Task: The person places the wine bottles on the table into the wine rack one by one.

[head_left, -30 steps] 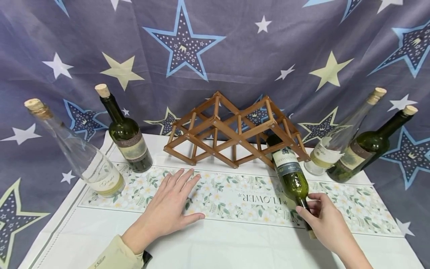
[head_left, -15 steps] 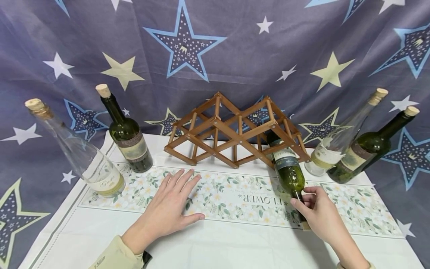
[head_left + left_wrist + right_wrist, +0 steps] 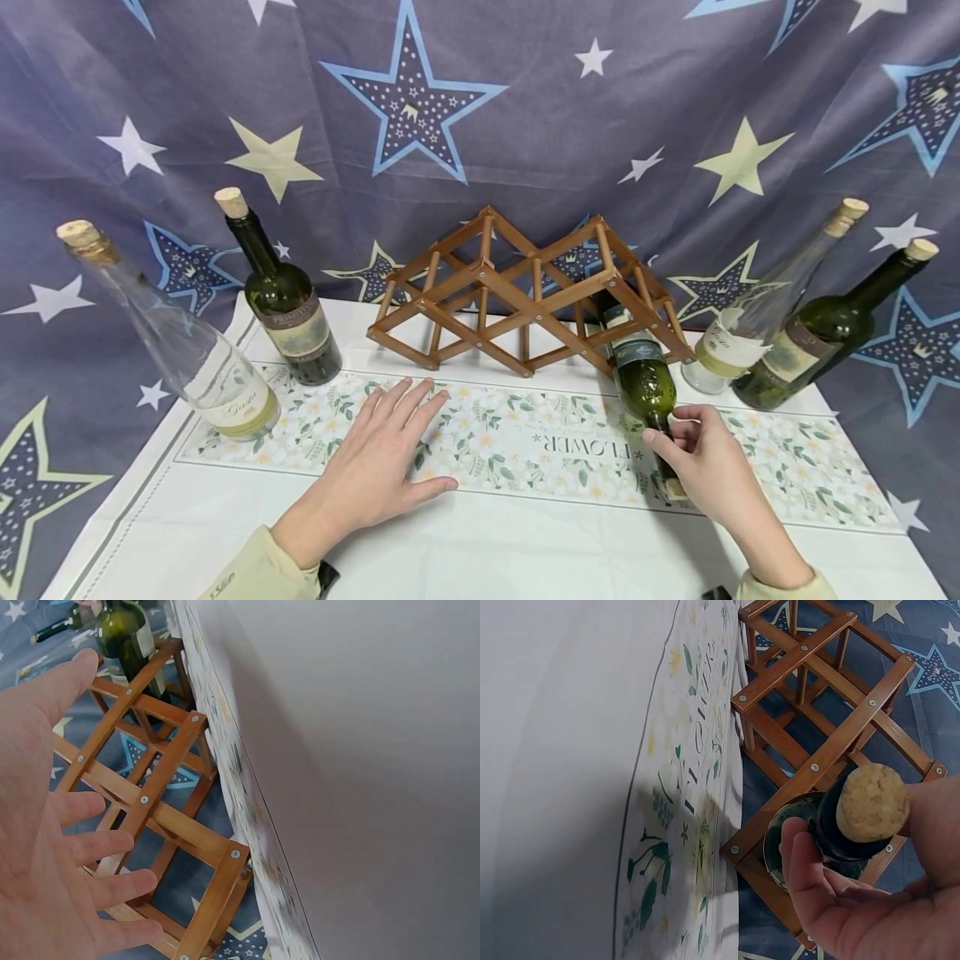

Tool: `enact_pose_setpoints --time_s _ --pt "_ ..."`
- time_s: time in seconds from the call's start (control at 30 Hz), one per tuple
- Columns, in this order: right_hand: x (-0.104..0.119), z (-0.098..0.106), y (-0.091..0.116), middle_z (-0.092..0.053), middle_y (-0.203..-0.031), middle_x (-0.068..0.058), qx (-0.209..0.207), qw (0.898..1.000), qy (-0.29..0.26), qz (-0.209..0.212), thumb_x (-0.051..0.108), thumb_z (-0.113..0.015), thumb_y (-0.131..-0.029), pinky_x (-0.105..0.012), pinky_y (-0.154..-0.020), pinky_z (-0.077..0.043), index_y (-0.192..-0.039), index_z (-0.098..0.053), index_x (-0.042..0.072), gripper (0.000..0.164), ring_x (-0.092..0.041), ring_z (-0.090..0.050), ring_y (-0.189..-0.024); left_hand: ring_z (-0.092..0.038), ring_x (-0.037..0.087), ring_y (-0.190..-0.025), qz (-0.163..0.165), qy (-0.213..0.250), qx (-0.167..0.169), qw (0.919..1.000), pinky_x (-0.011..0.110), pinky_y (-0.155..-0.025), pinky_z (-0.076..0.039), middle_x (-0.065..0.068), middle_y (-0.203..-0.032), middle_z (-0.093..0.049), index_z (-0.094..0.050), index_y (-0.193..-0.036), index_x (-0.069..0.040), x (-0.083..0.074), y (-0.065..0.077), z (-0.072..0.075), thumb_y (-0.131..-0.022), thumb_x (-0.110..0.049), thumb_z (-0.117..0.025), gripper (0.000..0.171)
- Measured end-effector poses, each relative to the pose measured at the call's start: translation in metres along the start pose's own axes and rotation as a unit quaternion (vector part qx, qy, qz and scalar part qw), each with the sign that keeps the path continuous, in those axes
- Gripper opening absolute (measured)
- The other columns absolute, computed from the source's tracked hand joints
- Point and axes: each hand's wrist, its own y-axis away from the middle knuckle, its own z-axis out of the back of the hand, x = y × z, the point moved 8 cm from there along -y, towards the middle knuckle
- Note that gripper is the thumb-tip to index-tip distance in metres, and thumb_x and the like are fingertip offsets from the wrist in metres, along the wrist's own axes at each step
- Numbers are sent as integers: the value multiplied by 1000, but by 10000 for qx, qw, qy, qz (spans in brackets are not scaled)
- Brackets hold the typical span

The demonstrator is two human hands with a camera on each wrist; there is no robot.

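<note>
My right hand point(image 3: 708, 458) grips the neck of a green wine bottle point(image 3: 643, 387), thumb on one side and fingers on the other. The bottle lies with its base inside the right lower opening of a wooden wine rack point(image 3: 517, 312) and its corked neck toward me. In the right wrist view the cork point(image 3: 873, 802) faces the camera, in front of the rack. My left hand point(image 3: 375, 454) lies on the table with its fingers spread, holding nothing. The left wrist view shows the rack point(image 3: 144, 799) beyond those fingers.
On the left stand a clear corked bottle point(image 3: 217, 383) and a dark green one point(image 3: 288, 321). Another clear bottle point(image 3: 723, 346) and a green bottle point(image 3: 798, 337) stand right of the rack. A floral runner point(image 3: 510, 442) crosses the white table, with a star-patterned cloth point(image 3: 525, 108) behind.
My right hand has pushed the wine bottle farther back into the rack, its neck shifting slightly left. The left hand and the rack have stayed in place.
</note>
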Motion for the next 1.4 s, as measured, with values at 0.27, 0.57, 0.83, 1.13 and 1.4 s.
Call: enact_pose_setpoints --time_s 0.27,0.57,0.83,1.13,1.4 --pt "2 -2 -6 -64 -117 -22 -52 9999 -110 77 57 -61 -92 -38 -79 -52 -136 -38 -7 82 -29 -61 -103 -26 38 -144 3 16 16 10000 61 -115 -14 11 -159 -31 -28 -159 -20 -1 1 0 -77 -79 -60 106" --pt "6 -2 -13 -62 -117 -25 -95 9995 -289 119 50 -64 -94 -36 -77 -54 -136 -37 -8 77 -30 -61 -103 -26 38 -144 5 22 10 10000 61 -115 -14 11 -158 -32 -28 -159 -20 -1 1 1 -77 -78 -61 106" --pt "7 -1 -18 -60 -120 -25 -32 9998 -213 28 58 -60 -92 -38 -79 -53 -137 -37 -8 83 -32 -60 -106 -26 38 -144 -3 50 26 10000 60 -115 -13 11 -159 -31 -27 -160 -19 -3 0 1 -77 -78 -61 106" --pt "7 -3 -25 -56 -121 -25 8 9997 -255 18 55 -60 -94 -39 -79 -54 -136 -36 -8 79 -33 -58 -106 -27 38 -144 -22 42 6 10000 60 -116 -13 12 -158 -32 -28 -159 -19 -3 1 1 -78 -78 -61 106" --pt "8 -3 -31 -56 -118 -24 -40 9995 -317 50 51 -61 -95 -36 -75 -54 -134 -37 -8 75 -32 -59 -102 -27 38 -144 -52 38 -25 10000 60 -115 -14 12 -158 -32 -29 -159 -18 -4 0 2 -78 -77 -61 106"
